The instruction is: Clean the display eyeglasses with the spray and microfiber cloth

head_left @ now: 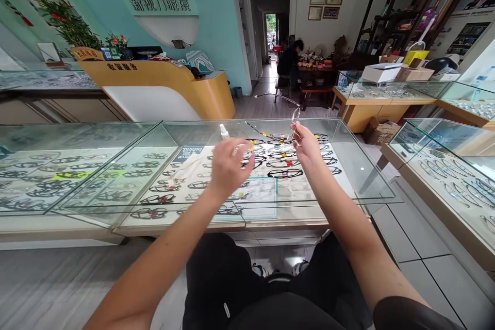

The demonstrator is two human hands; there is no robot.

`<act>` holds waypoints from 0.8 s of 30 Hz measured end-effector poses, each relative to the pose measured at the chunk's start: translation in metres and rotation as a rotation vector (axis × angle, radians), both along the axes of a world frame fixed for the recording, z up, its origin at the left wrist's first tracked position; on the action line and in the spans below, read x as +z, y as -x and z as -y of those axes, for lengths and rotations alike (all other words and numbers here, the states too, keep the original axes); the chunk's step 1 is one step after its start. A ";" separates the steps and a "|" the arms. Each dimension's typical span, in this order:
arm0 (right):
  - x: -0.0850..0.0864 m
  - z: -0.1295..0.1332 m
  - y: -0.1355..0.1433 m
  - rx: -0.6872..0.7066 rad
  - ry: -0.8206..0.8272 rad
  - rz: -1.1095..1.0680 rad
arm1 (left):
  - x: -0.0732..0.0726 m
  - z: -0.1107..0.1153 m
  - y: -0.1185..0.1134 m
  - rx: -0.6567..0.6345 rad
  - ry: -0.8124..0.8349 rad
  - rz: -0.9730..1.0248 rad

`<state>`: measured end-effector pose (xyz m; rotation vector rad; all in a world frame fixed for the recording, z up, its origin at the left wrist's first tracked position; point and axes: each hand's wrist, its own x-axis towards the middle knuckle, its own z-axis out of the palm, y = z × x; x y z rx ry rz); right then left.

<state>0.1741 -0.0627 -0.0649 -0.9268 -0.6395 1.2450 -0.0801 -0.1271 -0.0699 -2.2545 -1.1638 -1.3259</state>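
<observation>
Held up over the glass display case point(317, 216), a pair of thin-framed eyeglasses point(296, 115) is in my right hand point(307, 143), its arms pointing left. The fingers pinch the frame by a lens. My left hand point(231, 164) is raised to the left, over the case, its fingers curved and a little blurred; whether a small thing is between thumb and fingertip cannot be made out. Behind it stands a small white bottle point(224, 132). Rows of eyeglasses point(285, 173) lie inside the case under both hands, and a pale cloth point(190, 169) is left of my left hand.
More display cases stand at the left point(23, 180) and right point(456, 165). A yellow-and-white counter point(154, 98) is beyond the case. Farther back, a person in dark clothes point(286, 62) sits by a cluttered table point(319, 73). A cardboard box point(381, 130) sits on the floor.
</observation>
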 end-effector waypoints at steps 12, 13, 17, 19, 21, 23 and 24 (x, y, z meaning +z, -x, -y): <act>0.008 0.034 -0.001 -0.002 0.124 0.038 | 0.003 -0.023 -0.081 -0.167 -0.421 -0.129; 0.011 0.039 -0.003 0.011 0.118 0.047 | 0.008 -0.025 -0.080 -0.190 -0.471 -0.118; 0.024 0.072 -0.021 0.126 -0.089 0.158 | 0.040 -0.018 -0.071 -0.179 -0.465 0.037; 0.024 0.092 -0.034 0.030 -0.208 0.240 | 0.058 -0.008 -0.062 -0.148 -0.341 0.170; 0.019 0.108 -0.048 -0.183 -0.302 0.307 | 0.070 0.007 -0.053 -0.138 -0.169 0.289; 0.009 0.119 -0.057 -0.204 -0.288 0.398 | 0.076 0.022 -0.044 -0.143 0.021 0.393; 0.004 0.123 -0.059 -0.113 -0.263 0.428 | 0.076 0.029 -0.040 -0.145 0.128 0.442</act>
